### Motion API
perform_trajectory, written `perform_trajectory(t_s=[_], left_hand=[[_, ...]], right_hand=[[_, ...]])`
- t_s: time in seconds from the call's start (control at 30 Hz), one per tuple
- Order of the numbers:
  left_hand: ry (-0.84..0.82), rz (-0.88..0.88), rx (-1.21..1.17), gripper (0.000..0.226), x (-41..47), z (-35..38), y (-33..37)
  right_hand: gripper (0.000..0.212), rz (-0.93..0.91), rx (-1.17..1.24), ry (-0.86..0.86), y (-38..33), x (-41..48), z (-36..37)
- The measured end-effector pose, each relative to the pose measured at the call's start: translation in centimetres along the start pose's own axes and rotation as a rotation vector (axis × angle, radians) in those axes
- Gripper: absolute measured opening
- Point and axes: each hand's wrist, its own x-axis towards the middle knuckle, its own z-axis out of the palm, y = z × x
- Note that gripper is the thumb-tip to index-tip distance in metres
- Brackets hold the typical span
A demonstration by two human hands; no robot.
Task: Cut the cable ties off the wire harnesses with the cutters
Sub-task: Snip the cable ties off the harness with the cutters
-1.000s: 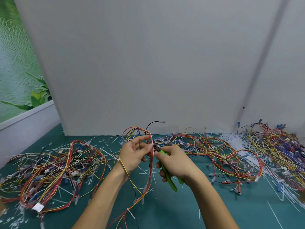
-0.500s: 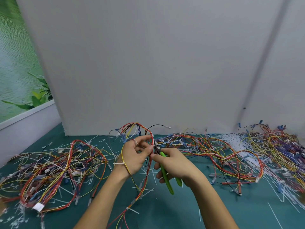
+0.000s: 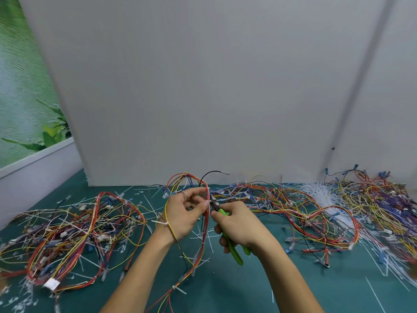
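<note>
My left hand (image 3: 184,214) pinches a looped wire harness (image 3: 204,231) of red, yellow and black wires, held up over the green mat. White cable ties (image 3: 160,222) sit along that harness, one by my left wrist and others lower down. My right hand (image 3: 240,224) grips green-handled cutters (image 3: 228,236), their dark jaws at the harness right beside my left thumb and fingertips. Both hands meet at the centre of the view.
A heap of tied harnesses (image 3: 67,236) lies at the left, another tangle (image 3: 293,208) at the right, and a third pile (image 3: 383,199) at the far right. Cut white ties (image 3: 320,193) litter the mat. A grey wall panel (image 3: 203,86) stands close behind.
Both hands have risen slightly with the harness, and its loop now stands taller above my left hand. The cutters stay at the wires by my left thumb.
</note>
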Motion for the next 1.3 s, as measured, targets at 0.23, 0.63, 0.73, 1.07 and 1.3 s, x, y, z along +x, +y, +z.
perform_trajectory(t_s=[0.23, 0.63, 0.73, 1.07, 1.3], left_hand=[[0.008, -0.014, -0.04, 0.03, -0.01, -0.05, -0.02], [-0.007, -0.047, -0.084, 0.028, 0.21, -0.14, -0.27], [-0.001, -0.054, -0.1, 0.027, 0.27, -0.2, -0.31], [0.05, -0.118, -0.176, 0.024, 0.36, 0.35, -0.02], [0.057, -0.123, -0.163, 0.024, 0.43, 0.31, -0.25]], right_hand=[[0.021, -0.005, 0.055, -0.048, 0.04, 0.15, 0.12], [0.023, -0.014, 0.05, -0.06, -0.1, -0.06, 0.6], [0.027, -0.028, 0.0, -0.019, -0.22, -0.12, 0.76], [0.022, -0.026, 0.082, -0.035, -0.35, -0.09, 0.71], [0.013, -0.041, 0.008, -0.073, -0.13, 0.02, 0.82]])
